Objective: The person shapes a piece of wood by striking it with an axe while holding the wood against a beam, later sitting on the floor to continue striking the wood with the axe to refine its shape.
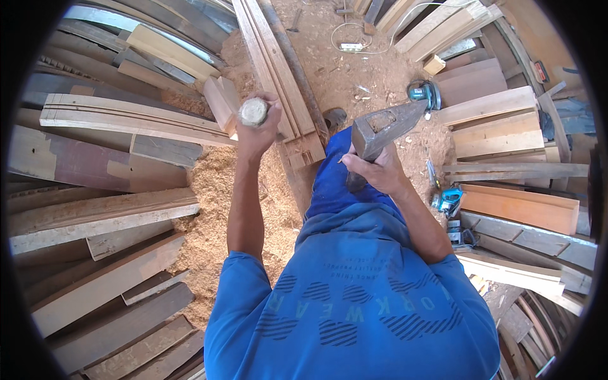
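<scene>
My left hand (261,121) is closed around a round, pale wooden piece (253,112) seen end-on, perhaps a tool handle; the rest of it is hidden. In front of my lap, my right hand (380,170) grips a dark wooden hand plane (394,126) with a slot through its body, its narrow end pointing away to the right. A short thin stick shows at my right thumb. Just right of my left hand, a long grooved timber (278,76) runs away from me over a beam. Its near end (305,149) lies close to my knee.
Stacked boards (120,114) line the left side, and more planks (494,126) lie at the right. Wood shavings (221,209) cover the floor. A teal power tool (425,95), another teal tool (449,200), a power strip (351,47) with its cord and a hammer (295,21) lie about.
</scene>
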The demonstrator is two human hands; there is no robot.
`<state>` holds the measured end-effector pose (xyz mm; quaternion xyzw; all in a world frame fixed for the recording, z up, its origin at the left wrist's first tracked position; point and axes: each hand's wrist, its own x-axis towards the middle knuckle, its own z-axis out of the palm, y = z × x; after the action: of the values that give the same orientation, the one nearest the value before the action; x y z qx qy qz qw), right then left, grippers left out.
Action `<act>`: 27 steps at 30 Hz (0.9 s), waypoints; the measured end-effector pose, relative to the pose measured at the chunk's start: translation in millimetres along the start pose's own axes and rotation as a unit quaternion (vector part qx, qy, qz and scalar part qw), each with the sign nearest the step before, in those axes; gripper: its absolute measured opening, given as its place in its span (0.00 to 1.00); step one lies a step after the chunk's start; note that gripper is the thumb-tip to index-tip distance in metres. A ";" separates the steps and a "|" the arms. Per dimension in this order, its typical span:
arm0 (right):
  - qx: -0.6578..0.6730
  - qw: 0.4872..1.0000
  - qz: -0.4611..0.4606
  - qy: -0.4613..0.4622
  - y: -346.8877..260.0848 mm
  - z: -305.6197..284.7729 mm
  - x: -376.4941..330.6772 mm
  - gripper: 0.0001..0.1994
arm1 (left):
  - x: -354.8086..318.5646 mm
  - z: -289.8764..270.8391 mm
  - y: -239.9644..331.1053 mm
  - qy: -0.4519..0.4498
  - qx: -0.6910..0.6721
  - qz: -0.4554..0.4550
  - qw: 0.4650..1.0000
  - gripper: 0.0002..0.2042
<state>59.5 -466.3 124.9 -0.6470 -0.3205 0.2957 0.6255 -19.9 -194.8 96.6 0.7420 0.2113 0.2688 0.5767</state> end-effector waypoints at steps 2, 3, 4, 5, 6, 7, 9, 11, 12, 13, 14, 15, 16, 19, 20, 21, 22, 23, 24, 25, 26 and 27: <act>-0.025 0.998 -0.023 0.061 -7.3 8.0 1.7 0.07 | 0.2 20.5 0.3 0.020 -0.126 0.002 0.992 0.05; -0.026 0.997 -0.024 0.062 -15.9 10.9 1.5 0.07 | 1.4 27.0 -3.7 0.004 -0.147 -0.017 0.989 0.05; -0.021 0.996 -0.016 0.080 -31.4 14.3 1.3 0.07 | 1.8 32.6 -9.7 0.005 -0.147 -0.018 0.989 0.05; -0.016 0.995 -0.007 0.101 -45.7 15.8 0.7 0.07 | 2.3 39.0 -16.0 0.000 -0.148 0.004 0.989 0.05; -0.016 0.995 -0.006 0.101 -58.6 15.9 0.5 0.07 | 2.9 42.5 -22.1 -0.004 -0.150 0.025 0.988 0.05; -0.015 0.994 -0.014 0.111 -71.7 14.9 0.5 0.06 | 4.5 43.0 -25.8 -0.025 -0.120 0.007 0.992 0.05; -0.014 0.992 -0.022 0.120 -81.6 13.7 0.1 0.06 | 3.3 48.0 -39.4 -0.022 -0.107 0.010 0.994 0.05; -0.021 0.982 -0.102 0.157 -86.2 11.6 1.0 0.07 | 2.4 51.3 -47.0 -0.018 -0.095 0.016 0.995 0.05; -0.022 0.982 -0.103 0.156 -90.8 11.5 1.6 0.07 | 1.7 51.0 -51.0 -0.021 -0.105 0.007 0.994 0.05; -0.025 0.979 -0.125 0.160 -95.5 11.1 1.9 0.06 | 0.8 52.5 -49.0 -0.028 -0.115 -0.004 0.993 0.05; -0.027 0.975 -0.146 0.164 -101.2 11.4 2.7 0.06 | -2.0 54.1 -47.2 -0.029 -0.115 -0.006 0.993 0.05; -0.038 0.964 -0.189 0.184 -108.7 14.6 8.1 0.06 | -7.1 55.4 -45.5 -0.033 -0.115 -0.002 0.993 0.05; -0.039 0.963 -0.189 0.187 -108.6 16.6 12.7 0.06 | -11.5 56.6 -39.0 -0.039 -0.116 0.004 0.993 0.06; -0.339 0.868 -0.335 0.140 -83.5 8.1 42.2 0.06 | -17.8 56.9 -30.0 -0.061 -0.072 0.159 0.983 0.08; -0.338 0.868 -0.337 0.140 -76.0 7.8 52.3 0.06 | -18.7 56.2 -31.3 -0.061 -0.070 0.161 0.983 0.08; -0.453 0.874 -0.167 0.052 -71.6 9.9 61.2 0.09 | -20.1 56.3 -34.9 -0.076 -0.050 0.105 0.990 0.10; -0.548 0.835 0.009 -0.040 -72.3 12.4 67.4 0.12 | -19.3 55.8 -36.9 -0.088 -0.030 0.050 0.994 0.12; -0.549 0.835 0.004 -0.041 -75.6 13.8 68.9 0.12 | -17.4 54.6 -38.9 -0.084 -0.030 0.054 0.995 0.12; -0.520 0.853 0.019 -0.048 -81.0 15.8 69.4 0.17 | -14.5 53.1 -40.8 -0.074 -0.028 0.096 0.992 0.13; -0.488 0.870 0.039 -0.060 -80.8 18.8 67.0 0.22 | -16.2 52.2 -39.5 -0.064 -0.028 0.132 0.989 0.14; -0.488 0.870 0.040 -0.065 -76.7 21.5 63.8 0.22 | -14.0 50.4 -38.4 -0.060 -0.028 0.128 0.990 0.14; -0.376 0.925 0.009 -0.058 -69.2 24.2 59.5 0.23 | -8.4 47.7 -37.5 -0.047 -0.024 0.163 0.985 0.14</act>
<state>74.3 -403.7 194.1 -0.8191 -0.4383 0.1960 0.3140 4.1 -226.2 49.9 0.7645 0.0532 0.3289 0.5518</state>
